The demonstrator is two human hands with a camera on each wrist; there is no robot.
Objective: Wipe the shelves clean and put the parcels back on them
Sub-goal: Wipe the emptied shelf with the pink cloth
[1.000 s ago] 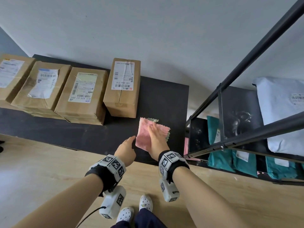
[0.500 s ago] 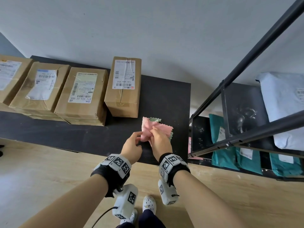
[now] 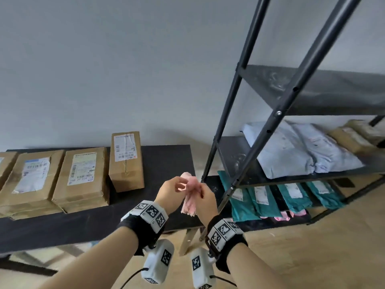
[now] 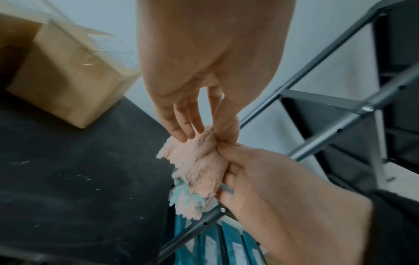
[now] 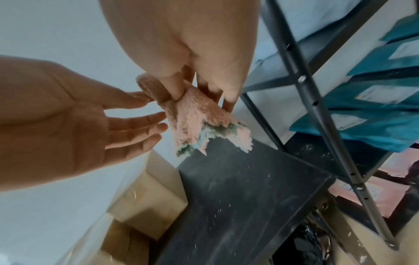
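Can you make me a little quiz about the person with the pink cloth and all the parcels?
1. True or false: the cloth lies flat on the table.
2. Which hand pinches the cloth: A) left hand B) right hand?
3. What colour are the bags on the lowest shelf?

Key: 1 false, it is held in the air. 2 B; the left hand's fingers are straight beside it. 3 teal.

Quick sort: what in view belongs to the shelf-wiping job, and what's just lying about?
Job:
- pink cloth, pinched in right hand; left hand open beside it
- black shelf rack
- brown boxes
- pale mailers
- teal mailers

Lying about:
- black table, only holds the boxes
- wood floor
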